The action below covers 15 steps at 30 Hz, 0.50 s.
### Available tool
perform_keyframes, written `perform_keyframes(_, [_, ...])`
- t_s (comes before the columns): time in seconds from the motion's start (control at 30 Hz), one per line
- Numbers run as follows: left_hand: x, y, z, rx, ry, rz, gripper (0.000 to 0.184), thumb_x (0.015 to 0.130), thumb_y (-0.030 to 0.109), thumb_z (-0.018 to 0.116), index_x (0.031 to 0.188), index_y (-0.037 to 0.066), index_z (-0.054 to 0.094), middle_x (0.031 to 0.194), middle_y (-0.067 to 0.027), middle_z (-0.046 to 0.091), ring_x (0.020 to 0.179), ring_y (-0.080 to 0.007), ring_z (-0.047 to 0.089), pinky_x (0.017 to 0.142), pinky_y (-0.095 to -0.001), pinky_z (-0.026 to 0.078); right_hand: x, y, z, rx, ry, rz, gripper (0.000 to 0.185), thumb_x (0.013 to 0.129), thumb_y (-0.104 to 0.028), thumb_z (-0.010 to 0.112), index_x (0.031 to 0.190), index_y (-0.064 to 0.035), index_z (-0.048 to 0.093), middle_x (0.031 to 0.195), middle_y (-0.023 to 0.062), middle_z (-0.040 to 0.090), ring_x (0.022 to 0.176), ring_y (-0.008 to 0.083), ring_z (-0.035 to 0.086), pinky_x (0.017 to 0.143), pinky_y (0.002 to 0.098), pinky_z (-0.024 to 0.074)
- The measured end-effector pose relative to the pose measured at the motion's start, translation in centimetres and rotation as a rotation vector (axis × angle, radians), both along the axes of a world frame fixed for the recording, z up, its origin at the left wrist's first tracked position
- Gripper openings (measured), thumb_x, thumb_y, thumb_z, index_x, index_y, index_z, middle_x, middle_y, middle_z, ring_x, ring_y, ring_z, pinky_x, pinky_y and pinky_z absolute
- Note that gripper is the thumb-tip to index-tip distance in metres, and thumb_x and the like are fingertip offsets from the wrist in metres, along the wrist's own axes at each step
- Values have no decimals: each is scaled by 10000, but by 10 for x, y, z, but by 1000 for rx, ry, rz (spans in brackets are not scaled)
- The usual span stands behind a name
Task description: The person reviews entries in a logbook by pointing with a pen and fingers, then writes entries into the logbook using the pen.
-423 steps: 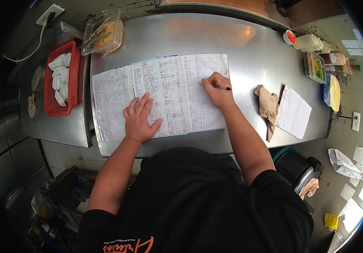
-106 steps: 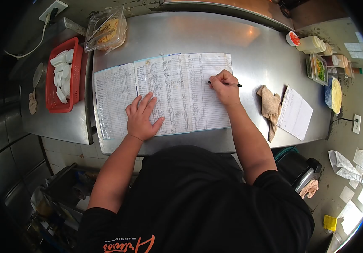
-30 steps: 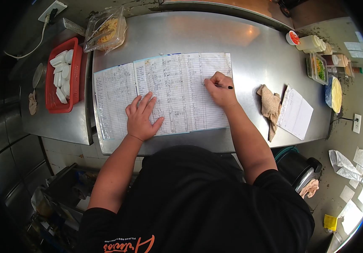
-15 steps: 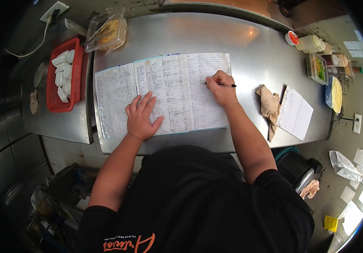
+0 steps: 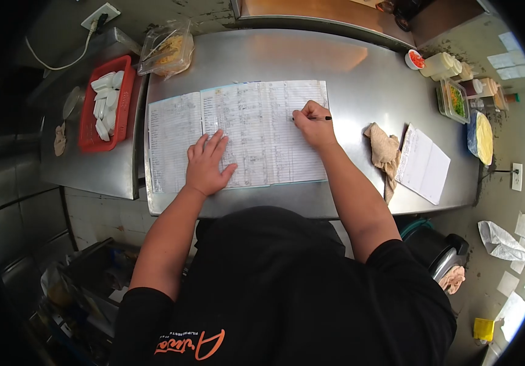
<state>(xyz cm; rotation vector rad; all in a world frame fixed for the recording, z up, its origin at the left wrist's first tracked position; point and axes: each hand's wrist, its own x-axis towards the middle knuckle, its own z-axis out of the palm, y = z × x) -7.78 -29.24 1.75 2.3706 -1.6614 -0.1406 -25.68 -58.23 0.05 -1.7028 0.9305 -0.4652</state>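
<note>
A wide ruled record book (image 5: 250,155) covered in handwriting lies unfolded on the steel table (image 5: 262,49). My left hand (image 5: 209,165) rests flat on its middle page, fingers spread, holding nothing. In my right hand (image 5: 316,126) a black pen (image 5: 323,118) is pinched, its tip over the right-hand page near handwritten lines. Whether the tip touches the paper I cannot tell.
At the right lie a crumpled brown cloth (image 5: 382,152) and a white notepad (image 5: 424,165). Squeeze bottles (image 5: 439,65) and a container of chopped greens (image 5: 454,100) stand behind. A red basket (image 5: 125,91) and a clear food container (image 5: 168,52) are at the left.
The view has shifted slightly, moving most things a little in the picture. My right hand keeps the pen on the right page; my left hand stays flat on the book.
</note>
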Motion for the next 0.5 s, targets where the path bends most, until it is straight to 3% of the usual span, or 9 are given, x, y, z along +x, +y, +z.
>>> perform_keyframes(0.23, [-14, -6, 20, 192, -114, 28, 679, 933, 452, 720, 1507, 118, 583, 1643, -113, 444, 1488, -402, 368, 1203, -565, 266, 2, -2, -5, -24, 50, -4, 278, 877, -259, 747, 779, -23, 638, 747, 112, 687, 714, 211, 626, 706, 374, 524])
perform_keyframes(0.5, [-10, 8, -6, 20, 10, 50, 631, 934, 444, 718, 1467, 120, 622, 1638, -86, 459, 1475, -377, 376, 1190, -556, 272, 1, 1, -2, -11, 2, -8, 252, 865, -218, 765, 775, -24, 631, 729, 88, 679, 704, 177, 612, 685, 357, 519])
